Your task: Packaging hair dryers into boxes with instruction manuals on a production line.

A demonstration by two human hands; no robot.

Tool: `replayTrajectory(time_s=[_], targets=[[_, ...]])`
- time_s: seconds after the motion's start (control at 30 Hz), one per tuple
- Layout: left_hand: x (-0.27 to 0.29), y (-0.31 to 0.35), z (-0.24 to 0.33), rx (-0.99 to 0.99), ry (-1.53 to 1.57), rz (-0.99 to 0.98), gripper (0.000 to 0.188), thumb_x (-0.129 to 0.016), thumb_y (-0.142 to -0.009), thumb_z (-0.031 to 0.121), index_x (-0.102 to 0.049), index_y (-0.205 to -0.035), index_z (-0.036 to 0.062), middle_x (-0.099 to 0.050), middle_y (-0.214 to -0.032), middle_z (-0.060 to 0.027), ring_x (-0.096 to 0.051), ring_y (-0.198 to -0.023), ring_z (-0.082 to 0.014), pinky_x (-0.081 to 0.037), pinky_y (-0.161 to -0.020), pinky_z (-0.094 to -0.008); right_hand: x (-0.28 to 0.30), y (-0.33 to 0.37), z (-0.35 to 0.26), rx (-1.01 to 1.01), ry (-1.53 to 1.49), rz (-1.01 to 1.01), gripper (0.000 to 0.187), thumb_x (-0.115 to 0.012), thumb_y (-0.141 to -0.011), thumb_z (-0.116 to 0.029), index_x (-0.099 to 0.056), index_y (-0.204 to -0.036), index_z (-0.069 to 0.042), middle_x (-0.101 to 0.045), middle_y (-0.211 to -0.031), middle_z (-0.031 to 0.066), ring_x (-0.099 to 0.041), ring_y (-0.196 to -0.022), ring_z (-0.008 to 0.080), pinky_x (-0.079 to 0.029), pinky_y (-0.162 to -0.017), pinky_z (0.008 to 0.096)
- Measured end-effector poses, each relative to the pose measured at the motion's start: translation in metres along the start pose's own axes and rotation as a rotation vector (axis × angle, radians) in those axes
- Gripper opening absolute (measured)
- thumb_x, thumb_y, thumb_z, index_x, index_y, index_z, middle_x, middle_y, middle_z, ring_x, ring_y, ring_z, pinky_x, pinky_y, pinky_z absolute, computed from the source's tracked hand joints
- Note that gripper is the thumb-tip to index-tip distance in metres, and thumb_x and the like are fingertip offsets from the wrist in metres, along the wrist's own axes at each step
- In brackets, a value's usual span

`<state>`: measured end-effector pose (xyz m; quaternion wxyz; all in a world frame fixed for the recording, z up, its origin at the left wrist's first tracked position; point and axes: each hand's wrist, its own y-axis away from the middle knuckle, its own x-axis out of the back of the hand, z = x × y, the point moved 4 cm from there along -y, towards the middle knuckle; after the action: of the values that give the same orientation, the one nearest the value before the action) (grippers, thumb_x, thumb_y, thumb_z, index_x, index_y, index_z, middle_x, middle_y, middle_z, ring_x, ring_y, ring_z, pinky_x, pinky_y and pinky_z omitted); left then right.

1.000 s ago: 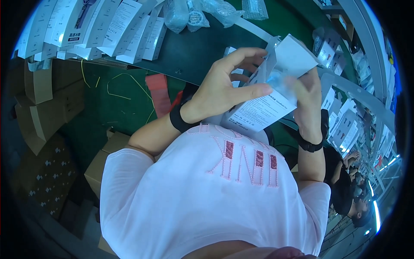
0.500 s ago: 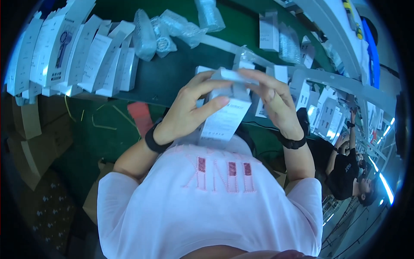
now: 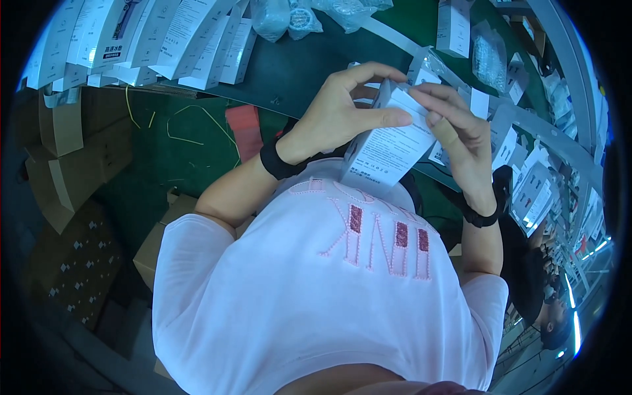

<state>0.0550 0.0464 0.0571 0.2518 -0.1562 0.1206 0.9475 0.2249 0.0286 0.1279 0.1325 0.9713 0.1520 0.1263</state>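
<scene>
A white printed carton is held tilted in front of my chest, its text side facing up. My left hand is closed round its left side, with the thumb lying across the printed face and the fingers behind the top end. At the carton's upper right corner, my right hand has its bent fingertips on the top edge and its thumb near the side. The top end looks closed, though fingers cover part of it.
A row of white cartons stands at the table's far left. Bubble-wrapped items lie at the back, another bubble-wrapped piece at the right. More cartons fill the right side, near a person in dark clothing. Cardboard boxes stand lower left.
The top of the carton, blurred under both hands before, now looks flat. The carton has tilted to the right, and my right fingers have come down onto its corner. The whole view has shifted.
</scene>
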Motion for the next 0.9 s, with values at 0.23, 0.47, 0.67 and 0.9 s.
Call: replayTrajectory(time_s=[0.23, 0.47, 0.67, 0.9], targets=[[-0.004, 0.002, 0.006, -0.027, -0.001, -0.057, 0.052, -0.077, -0.078, 0.013, -0.055, -0.123, -0.0009, -0.06, -0.115, -0.0099, -0.059, -0.104, -0.0167, -0.049, -0.089, -0.0308, 0.006, 0.004, 0.002, 0.082, 0.088, -0.042, 0.028, -0.06, -0.09, -0.013, -0.067, -0.116, -0.008, -0.056, -0.122, 0.0115, -0.054, -0.109, 0.0206, -0.042, -0.091, 0.0313], [0.003, 0.016, -0.006, -0.03, 0.093, -0.071, 0.05, -0.074, -0.08, 0.007, -0.054, -0.125, -0.0001, -0.059, -0.12, -0.009, -0.057, -0.108, -0.0166, -0.048, -0.091, -0.0322, -0.01, 0.004, 0.013, 0.189, 0.312, -0.078, 0.043, -0.065, -0.085, -0.018, -0.059, -0.127, -0.012, -0.045, -0.137, 0.0175, -0.042, -0.129, 0.0314, -0.035, -0.104, 0.0422], [0.125, 0.005, -0.018, 0.097, -0.423, 0.295, 0.041, -0.071, -0.083, 0.015, -0.057, -0.121, 0.0075, -0.065, -0.091, -0.0062, -0.064, -0.073, -0.0113, -0.051, -0.059, -0.0242, 0.024, -0.022, 0.096, -0.156, 0.053, 0.406, 0.064, -0.064, -0.087, -0.016, -0.035, -0.144, -0.009, -0.042, -0.14, 0.0216, -0.049, -0.123, 0.0299, -0.041, -0.1, 0.0398], [0.1, -0.033, -0.128, 0.206, -0.906, 0.171, 0.073, -0.072, -0.08, 0.032, -0.041, -0.137, -0.0022, -0.044, -0.137, -0.0277, -0.041, -0.129, -0.0382, -0.034, -0.106, -0.0412, 0.07, -0.128, 0.158, -0.039, 0.319, 0.566, 0.104, -0.08, -0.073, -0.036, -0.017, -0.145, 0.007, -0.032, -0.141, 0.0311, -0.046, -0.122, 0.0394, -0.042, -0.098, 0.0449]])
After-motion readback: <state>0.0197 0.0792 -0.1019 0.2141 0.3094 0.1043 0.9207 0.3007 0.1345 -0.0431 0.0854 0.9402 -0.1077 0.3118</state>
